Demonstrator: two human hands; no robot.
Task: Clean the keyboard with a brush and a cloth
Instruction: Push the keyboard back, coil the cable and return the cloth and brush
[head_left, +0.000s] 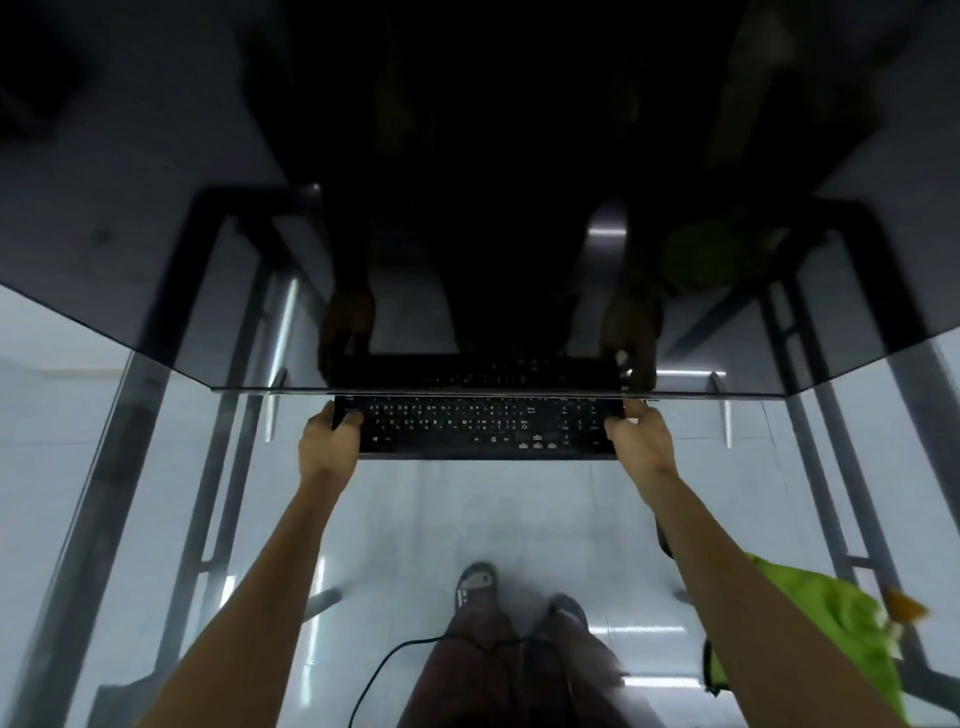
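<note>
Held between both hands at the centre of the view: a black keyboard (478, 427) with pale key legends, lying level and crosswise just past the near edge of a dark glass table (156, 291). Left hand (328, 442) at the keyboard's nine o'clock end, fingers (347, 419) curled over the end keys and gripping the short edge. Right hand (640, 439) at the three o'clock end, fingers (631, 410) wrapped round that edge in the same way, thumb lying along the near corner. Far long edge of the keyboard tucked up against the glass rim, with its dim reflection and the reflection of both hands showing in the pane toward twelve o'clock. Beneath the glass, a metal frame (810, 415) with grey legs running out toward eight and four o'clock. A green cloth (821, 634) at four o'clock, beside the right forearm, with an orange scrap at its outer edge; cannot tell what it rested on. A faint green reflection at one o'clock in the glass. Down at six o'clock, a pale tiled floor (467, 509), dark trouser legs, grey sandals (475, 582) and a thin black cable (384, 670) looping across. No brush made out anywhere, the picture being blurred and dim.
</note>
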